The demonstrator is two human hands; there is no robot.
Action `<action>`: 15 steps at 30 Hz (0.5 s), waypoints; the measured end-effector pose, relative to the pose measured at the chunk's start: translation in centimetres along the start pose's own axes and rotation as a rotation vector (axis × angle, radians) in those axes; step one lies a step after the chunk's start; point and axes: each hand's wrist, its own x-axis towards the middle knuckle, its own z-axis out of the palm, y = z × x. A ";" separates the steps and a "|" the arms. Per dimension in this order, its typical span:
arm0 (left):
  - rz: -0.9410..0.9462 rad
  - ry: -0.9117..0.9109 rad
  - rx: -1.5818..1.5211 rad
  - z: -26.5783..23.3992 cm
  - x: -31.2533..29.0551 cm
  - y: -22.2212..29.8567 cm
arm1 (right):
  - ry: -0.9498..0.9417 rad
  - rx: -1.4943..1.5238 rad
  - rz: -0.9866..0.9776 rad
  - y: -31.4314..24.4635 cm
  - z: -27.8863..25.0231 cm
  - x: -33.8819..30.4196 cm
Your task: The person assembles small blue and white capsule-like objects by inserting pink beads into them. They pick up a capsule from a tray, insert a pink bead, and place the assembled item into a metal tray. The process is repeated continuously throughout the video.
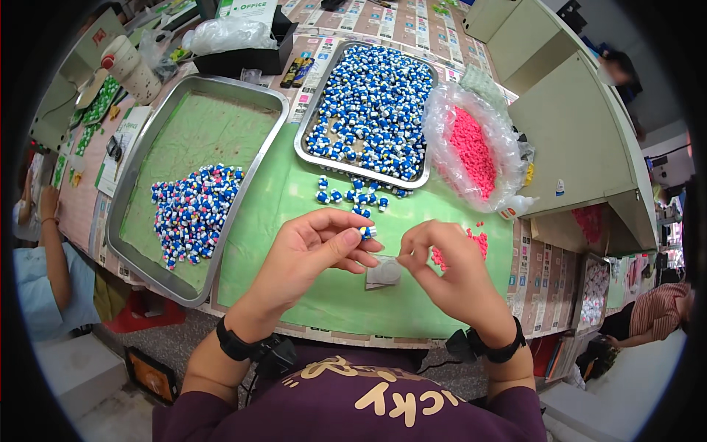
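Blue-and-white, a small piece sits mid-frame, pinched in the left hand; likely light, stiff and slick, best held by its sides. The right hand has its fingertips together; any contents I cannot tell.

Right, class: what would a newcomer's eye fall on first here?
First comes the metal tray crowded with blue-and-white pieces, at upper centre; beside it on the right, a clear bag of bright pink bits. Near the centre, the left hand holds one such blue-and-white piece.
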 end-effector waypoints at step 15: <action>0.171 0.021 -0.029 2.5 0.8 -0.9 | 0.402 0.260 -0.002 -1.0 2.1 0.7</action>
